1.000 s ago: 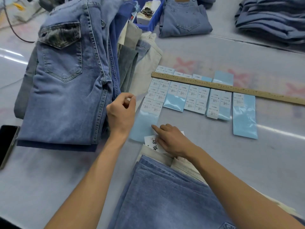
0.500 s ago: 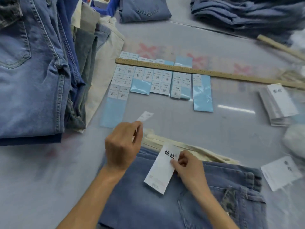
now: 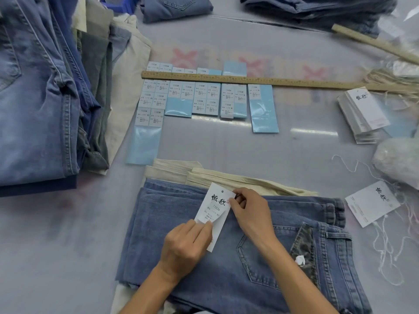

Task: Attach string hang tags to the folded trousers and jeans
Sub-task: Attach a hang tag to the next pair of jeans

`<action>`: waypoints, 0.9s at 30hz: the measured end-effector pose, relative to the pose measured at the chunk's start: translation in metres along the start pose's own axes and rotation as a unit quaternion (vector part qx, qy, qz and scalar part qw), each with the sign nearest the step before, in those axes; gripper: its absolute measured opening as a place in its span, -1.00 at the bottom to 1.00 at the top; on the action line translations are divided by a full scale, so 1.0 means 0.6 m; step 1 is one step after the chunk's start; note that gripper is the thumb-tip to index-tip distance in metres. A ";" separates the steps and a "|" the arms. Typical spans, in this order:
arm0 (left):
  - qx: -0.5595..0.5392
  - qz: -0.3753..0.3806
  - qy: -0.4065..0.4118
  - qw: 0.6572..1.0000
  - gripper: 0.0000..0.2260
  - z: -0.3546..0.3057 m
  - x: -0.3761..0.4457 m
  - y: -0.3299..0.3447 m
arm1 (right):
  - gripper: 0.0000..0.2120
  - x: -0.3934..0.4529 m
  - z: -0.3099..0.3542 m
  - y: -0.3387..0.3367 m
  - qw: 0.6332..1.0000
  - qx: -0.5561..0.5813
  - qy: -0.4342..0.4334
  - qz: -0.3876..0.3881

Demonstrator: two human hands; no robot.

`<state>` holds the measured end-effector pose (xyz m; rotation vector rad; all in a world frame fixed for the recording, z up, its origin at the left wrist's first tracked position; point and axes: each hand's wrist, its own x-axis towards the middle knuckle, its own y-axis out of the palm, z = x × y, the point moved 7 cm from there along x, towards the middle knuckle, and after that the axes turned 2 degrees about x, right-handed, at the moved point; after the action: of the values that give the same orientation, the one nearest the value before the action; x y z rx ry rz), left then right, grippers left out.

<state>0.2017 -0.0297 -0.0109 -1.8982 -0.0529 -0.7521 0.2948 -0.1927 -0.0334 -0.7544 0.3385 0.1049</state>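
Our right hand [image 3: 250, 214] pinches the white card hang tag [image 3: 218, 200] at two o'clock, steadying it on folded blue jeans [image 3: 226, 268]; our left hand [image 3: 186, 243] presses a small size sticker [image 3: 212, 211] on.

Hang tag [image 3: 214, 214] lies on folded jeans [image 3: 226, 268]; sticker sheets [image 3: 204, 100] behind, under a ruler [image 3: 272, 80]

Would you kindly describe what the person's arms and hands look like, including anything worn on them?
Both forearms are bare as far as the frame shows, with no sleeves in view. The left hand and the right hand wear no gloves, and no rings, watch or bracelet are visible.
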 end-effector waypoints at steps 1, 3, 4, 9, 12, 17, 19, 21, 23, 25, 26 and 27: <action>0.000 0.008 0.000 1.000 -0.90 -0.001 -0.002 0.003 | -0.85 0.000 -0.002 0.001 1.000 0.005 0.003 -0.001; 0.004 0.018 0.003 1.000 -0.93 -0.002 -0.005 0.008 | -0.85 0.001 -0.003 0.002 1.000 -0.003 0.004 -0.001; 0.007 0.025 0.005 1.000 -0.95 -0.003 -0.005 0.011 | -0.85 0.002 -0.003 0.002 1.000 -0.009 0.002 -0.002; 0.011 0.070 0.013 0.997 -0.95 -0.012 -0.011 0.019 | -0.86 0.004 -0.004 0.005 1.000 -0.018 -0.001 -0.004; 0.027 0.093 -0.014 0.995 -0.86 -0.010 -0.005 0.022 | -0.81 0.003 -0.002 0.006 1.000 -0.014 -0.003 -0.010; 0.024 0.095 -0.013 0.995 -0.80 -0.030 -0.022 0.019 | -0.70 -0.034 0.024 -0.013 0.988 -0.019 -0.097 -0.116; 0.024 0.117 -0.017 0.993 -0.65 -0.033 -0.038 0.025 | -0.68 -0.067 0.035 -0.013 0.969 -0.052 -0.191 -0.148; 0.031 0.161 -0.024 0.986 -0.53 -0.031 -0.046 0.037 | -0.63 -0.098 0.037 0.000 0.950 -0.088 -0.269 -0.134; 0.030 0.201 -0.032 0.979 -0.48 -0.027 -0.047 0.045 | -0.59 -0.118 0.034 0.023 0.935 -0.143 -0.315 -0.077; 0.022 0.216 -0.034 0.975 -0.50 -0.025 -0.044 0.046 | -0.54 -0.124 0.027 0.049 0.907 -0.261 -0.330 -0.011; 0.020 0.217 -0.034 0.975 -0.51 -0.024 -0.043 0.044 | -0.50 -0.122 0.021 0.058 0.895 -0.305 -0.326 0.013; 0.020 0.217 -0.032 0.975 -0.52 -0.024 -0.044 0.042 | -0.46 -0.120 0.015 0.062 0.890 -0.327 -0.316 0.028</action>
<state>0.1830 -0.0456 -0.0412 -1.8084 0.2962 -0.3877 0.2216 -0.1577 -0.0274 -1.3235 -0.3258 0.5272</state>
